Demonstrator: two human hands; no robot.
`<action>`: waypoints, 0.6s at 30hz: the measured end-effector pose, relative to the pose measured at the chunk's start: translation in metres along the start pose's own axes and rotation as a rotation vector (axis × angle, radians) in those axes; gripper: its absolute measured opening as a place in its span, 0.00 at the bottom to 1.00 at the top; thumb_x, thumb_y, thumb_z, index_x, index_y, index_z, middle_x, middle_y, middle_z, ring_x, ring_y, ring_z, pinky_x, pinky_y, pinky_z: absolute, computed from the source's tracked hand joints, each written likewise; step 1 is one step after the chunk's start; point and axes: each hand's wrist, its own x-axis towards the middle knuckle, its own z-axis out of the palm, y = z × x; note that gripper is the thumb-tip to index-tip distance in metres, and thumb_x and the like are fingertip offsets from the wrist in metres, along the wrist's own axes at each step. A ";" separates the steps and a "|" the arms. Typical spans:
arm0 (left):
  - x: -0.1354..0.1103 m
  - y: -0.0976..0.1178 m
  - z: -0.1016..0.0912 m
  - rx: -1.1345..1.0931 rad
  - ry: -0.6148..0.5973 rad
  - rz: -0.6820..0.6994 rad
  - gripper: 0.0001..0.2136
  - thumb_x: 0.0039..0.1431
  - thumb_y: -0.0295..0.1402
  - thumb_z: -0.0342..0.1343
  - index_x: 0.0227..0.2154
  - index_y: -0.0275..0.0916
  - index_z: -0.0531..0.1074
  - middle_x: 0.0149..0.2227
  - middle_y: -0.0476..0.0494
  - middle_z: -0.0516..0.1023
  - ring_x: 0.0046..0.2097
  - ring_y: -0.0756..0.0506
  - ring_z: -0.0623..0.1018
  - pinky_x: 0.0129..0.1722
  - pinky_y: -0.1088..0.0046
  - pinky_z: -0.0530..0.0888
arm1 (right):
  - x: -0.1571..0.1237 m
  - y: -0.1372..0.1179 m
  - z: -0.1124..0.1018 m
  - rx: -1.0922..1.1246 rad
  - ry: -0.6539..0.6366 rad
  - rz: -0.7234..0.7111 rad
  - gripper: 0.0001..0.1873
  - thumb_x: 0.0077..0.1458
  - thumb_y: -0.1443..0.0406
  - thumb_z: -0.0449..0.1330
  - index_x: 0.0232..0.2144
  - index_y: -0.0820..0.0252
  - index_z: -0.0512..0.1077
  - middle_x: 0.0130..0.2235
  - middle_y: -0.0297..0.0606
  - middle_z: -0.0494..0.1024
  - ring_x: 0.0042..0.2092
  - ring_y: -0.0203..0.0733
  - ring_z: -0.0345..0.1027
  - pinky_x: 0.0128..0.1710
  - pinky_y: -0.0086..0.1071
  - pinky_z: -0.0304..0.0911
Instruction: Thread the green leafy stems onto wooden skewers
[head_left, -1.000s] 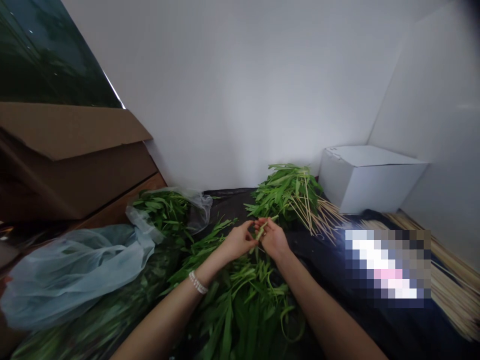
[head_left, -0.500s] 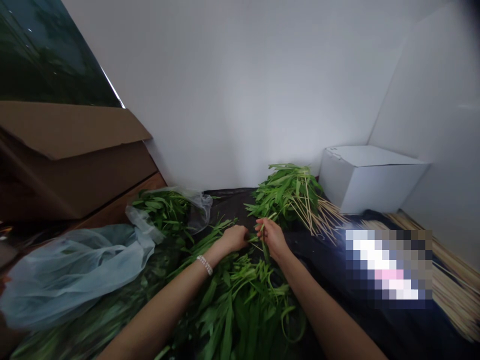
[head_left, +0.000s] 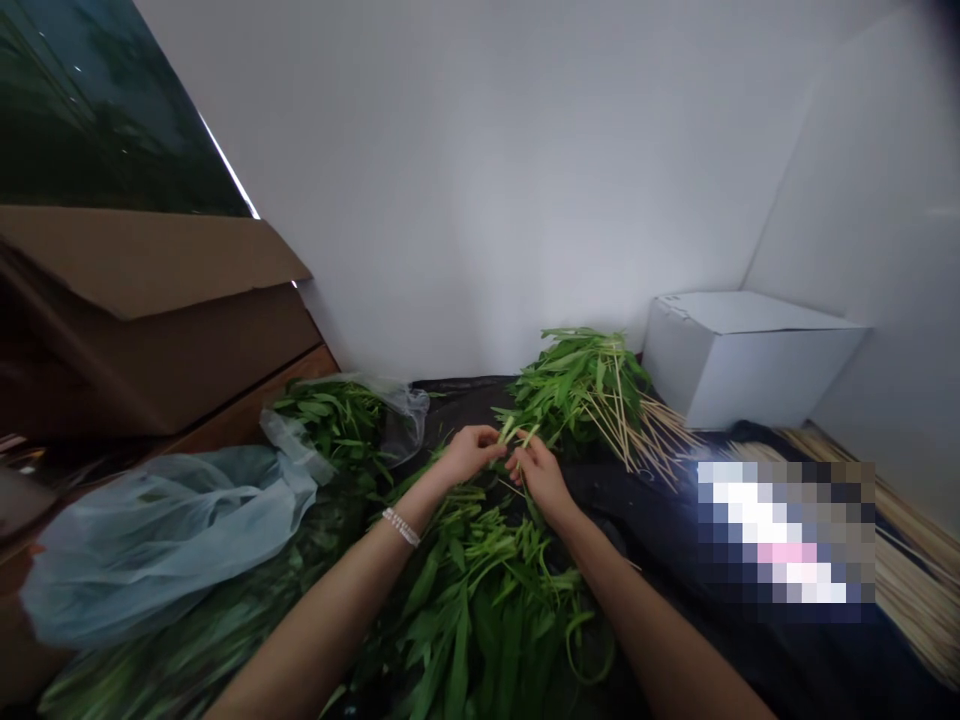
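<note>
My left hand (head_left: 469,457), with a beaded bracelet at the wrist, pinches pale green stems (head_left: 517,434) of a leafy vegetable. Right beside it, my right hand (head_left: 538,475) is closed on the same stems, and the fingertips of both hands nearly touch. Both hands hover over a loose heap of long green leaves (head_left: 480,590) that lies on a black sheet (head_left: 660,500). Just beyond the hands sits a pile of greens threaded on thin bamboo skewers (head_left: 600,395).
A pale blue plastic bag (head_left: 165,530) and a clear bag of greens (head_left: 345,420) lie at left. Brown cardboard boxes (head_left: 150,310) stand behind them. A white box (head_left: 742,355) sits at the back right. Loose bamboo skewers (head_left: 900,570) lie at the right edge. White walls close the corner.
My left hand dipped to the leaf heap half a second ago and has come back up with stems. Both hands now meet slightly farther from me.
</note>
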 end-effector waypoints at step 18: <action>-0.162 0.029 -0.120 -0.130 -0.150 -0.222 0.17 0.57 0.44 0.54 0.41 0.38 0.74 0.31 0.48 0.77 0.33 0.48 0.72 0.32 0.77 0.67 | -0.003 0.007 -0.017 -1.005 -0.230 -0.249 0.07 0.56 0.62 0.57 0.32 0.58 0.74 0.34 0.35 0.78 0.37 0.39 0.71 0.38 0.29 0.62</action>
